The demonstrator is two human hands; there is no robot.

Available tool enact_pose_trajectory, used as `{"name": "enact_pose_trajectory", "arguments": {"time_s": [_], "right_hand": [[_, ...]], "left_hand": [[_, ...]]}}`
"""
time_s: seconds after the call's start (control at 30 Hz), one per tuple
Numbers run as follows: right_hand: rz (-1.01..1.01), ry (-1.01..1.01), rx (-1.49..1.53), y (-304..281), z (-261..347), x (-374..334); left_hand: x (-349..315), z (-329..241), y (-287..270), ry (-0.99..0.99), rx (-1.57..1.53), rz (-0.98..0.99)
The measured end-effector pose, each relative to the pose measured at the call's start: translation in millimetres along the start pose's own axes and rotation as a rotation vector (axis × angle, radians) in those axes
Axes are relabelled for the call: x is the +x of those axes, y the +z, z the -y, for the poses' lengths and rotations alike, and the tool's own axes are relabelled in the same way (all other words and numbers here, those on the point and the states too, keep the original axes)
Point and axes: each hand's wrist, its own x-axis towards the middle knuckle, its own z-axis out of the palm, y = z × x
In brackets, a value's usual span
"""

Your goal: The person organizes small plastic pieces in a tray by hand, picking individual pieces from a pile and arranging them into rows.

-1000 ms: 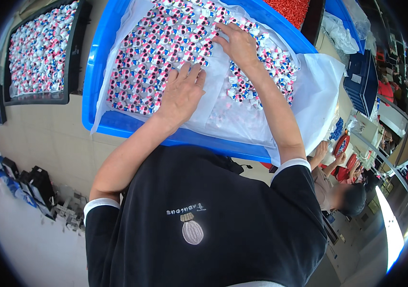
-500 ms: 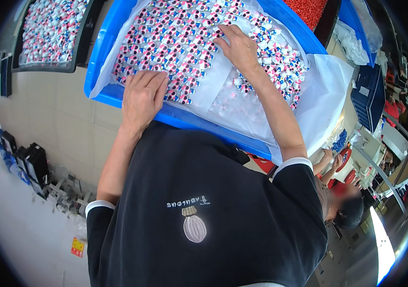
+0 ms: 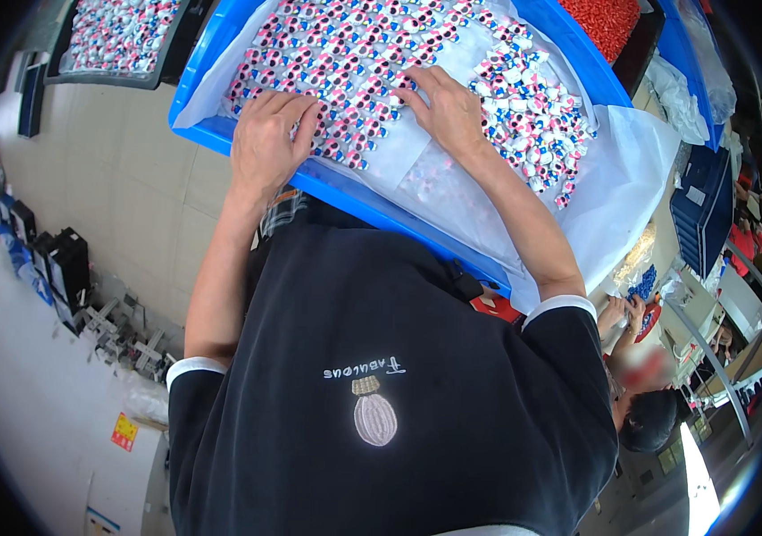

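Small white, pink and blue figure pieces with black spots (image 3: pixel 336 67) lie in close rows on a white sheet inside a large blue tray (image 3: pixel 345 192). A loose heap of the same pieces (image 3: pixel 537 125) covers the tray's right side. My left hand (image 3: pixel 269 138) rests at the near left of the rows, its fingers stretched forward and bent down over the pieces, the thumb apart. At the right edge of the rows, my right hand (image 3: pixel 448 112) has its thumb and forefinger around one small figure piece. The fingertips partly hide that piece.
A dark bin of similar pieces (image 3: pixel 122 31) stands at the far left. Red pieces (image 3: pixel 602 22) fill a container at the far right. White sheeting (image 3: pixel 626 170) hangs over the tray's right rim. Dark blue crates (image 3: pixel 700 210) and a co-worker's hands (image 3: pixel 622 313) are farther right.
The view has shifted, so the tray sits higher and a little to the right. My right hand has come nearer along the row edge, closer to my left hand, which stays by the rows.
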Motion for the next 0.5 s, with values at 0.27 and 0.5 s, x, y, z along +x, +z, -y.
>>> {"name": "enact_pose_trajectory", "arguments": {"time_s": [0.27,0.5], "right_hand": [[0.047,-0.028,0.06,9.9,7.2,-11.3],[0.039,0.095,0.192,13.4,7.3,-17.4]], "left_hand": [[-2.3,2.1,2.1,-0.022,-0.002,-0.063],[-0.1,-8.2,-11.0,-0.188,-0.558,0.008]]}}
